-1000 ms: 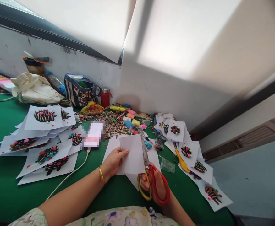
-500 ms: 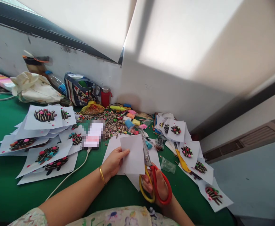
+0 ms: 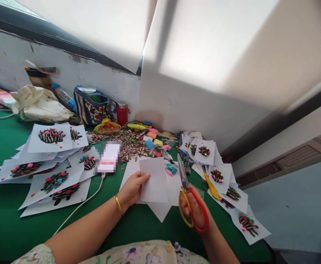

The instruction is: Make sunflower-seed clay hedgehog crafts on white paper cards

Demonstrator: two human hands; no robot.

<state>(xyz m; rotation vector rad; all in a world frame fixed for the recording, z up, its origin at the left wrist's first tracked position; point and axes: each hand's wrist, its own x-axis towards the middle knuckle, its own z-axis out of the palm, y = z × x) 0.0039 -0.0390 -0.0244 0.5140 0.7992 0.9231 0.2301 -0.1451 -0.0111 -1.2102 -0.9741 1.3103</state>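
Observation:
My left hand pinches the left edge of a blank white sheet of paper, thumb on top, holding it upright above the table. Under it lie more white sheets, one with a corner pointing toward me. My right hand grips a pair of scissors by its handles, one loop yellow and one red. The blades look closed, point away from me, and stand apart from the paper on its right. A small blue lump lies just behind the sheets.
Finished seed pictures on paper lie in a left pile and a right pile. A phone with a white cable is left of the sheets. Sunflower seeds, coloured clay, a red flask and bags line the wall.
My right hand has moved the scissors rightward, away from the paper's right edge. My left hand and its sheet have barely moved.

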